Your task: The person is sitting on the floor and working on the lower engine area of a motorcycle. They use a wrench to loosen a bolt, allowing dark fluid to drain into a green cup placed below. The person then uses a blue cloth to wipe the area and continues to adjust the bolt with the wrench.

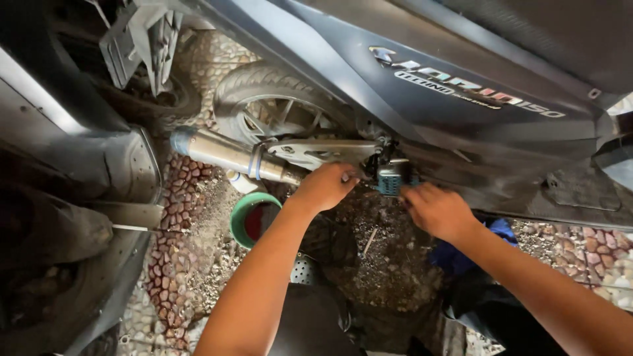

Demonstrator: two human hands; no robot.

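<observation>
**Both hands close on the small blue part under the scooter's flank**

We look down on a dark scooter (461,79) tipped across the top of the view, its rear wheel (270,109) and silver exhaust pipe (227,155) lying toward the left. The thing in hand is a small blue finned part (393,179) tucked just beneath the body panel, at the end of the pale metal arm (323,150) that runs in from the wheel.

Our left hand (324,186) sits just to the left of the part, knuckles up, fingers curled in and pressed together against the bracket beside it; what the fingertips pinch, if anything, is hidden under the hand. Our right hand (436,211) comes in from the lower right, fingers bunched and pointing up and left so that the tips touch the part's lower right edge. We cannot tell whether it grips or only rests there.

So the part lies between the two hands, right of one and up-left of the other, with the right fingertips the nearer. The exhaust pipe's long axis runs left to right, pointing at the same spot.

On the gravel (389,257) below stands a green bowl (245,211), near the left forearm, and a blue cloth (501,231) shows behind the right wrist.
</observation>
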